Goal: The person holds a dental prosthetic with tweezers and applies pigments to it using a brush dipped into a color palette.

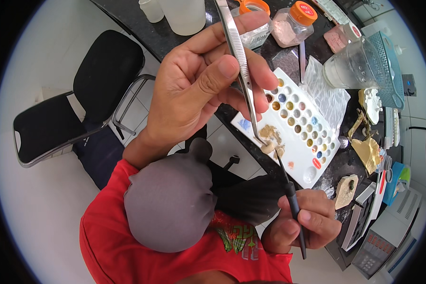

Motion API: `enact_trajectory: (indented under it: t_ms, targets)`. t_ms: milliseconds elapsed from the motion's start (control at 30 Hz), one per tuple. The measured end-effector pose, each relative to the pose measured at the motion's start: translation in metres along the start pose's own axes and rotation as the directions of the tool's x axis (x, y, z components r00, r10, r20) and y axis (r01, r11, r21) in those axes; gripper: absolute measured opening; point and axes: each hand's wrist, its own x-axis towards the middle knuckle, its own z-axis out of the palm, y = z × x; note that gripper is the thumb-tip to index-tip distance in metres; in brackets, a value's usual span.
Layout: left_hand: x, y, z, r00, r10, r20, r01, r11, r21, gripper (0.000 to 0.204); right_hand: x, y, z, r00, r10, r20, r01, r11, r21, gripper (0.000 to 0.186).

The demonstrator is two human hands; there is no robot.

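- Left grip (189, 90): I have the thumb and fingers closed about halfway, pinching silver forceps (241, 57) that slant down over the palette.
- At the bent forceps tips I see a small cream-coloured piece (268, 148), beside a tan smear (270, 132); I cannot tell whether it touches the palette.
- Right grip (305, 222): I have the fingers curled closely around a dark slim brush (292, 201), its tip right by the piece; contact I cannot make out.
- White palette (296, 151): rows of coloured wells run along its far side, and it lies on the black worktop (151, 35).
- Beyond it I see a crumpled clear sheet (324, 92) and an orange-lidded jar (288, 31) of pink powder.
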Motion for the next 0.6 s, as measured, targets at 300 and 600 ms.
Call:
enact_trajectory:
  t_ms: [300,600]
  targets:
    - [-0.0001,0.0019,-0.0004,1.0,-0.002,0.002,0.002,1.0,0.012,0.053,0.0003,0.0005,0.0011,1.0,-0.015,-0.004,0.015,1.0,-0.016,0.021]
    - [0.0002,0.0025,-0.0001,1.0,-0.004,0.004,0.004,1.0,0.013,0.054,0.0006,0.0005,0.0018,1.0,-0.02,0.009,0.021,0.999,-0.031,0.022]
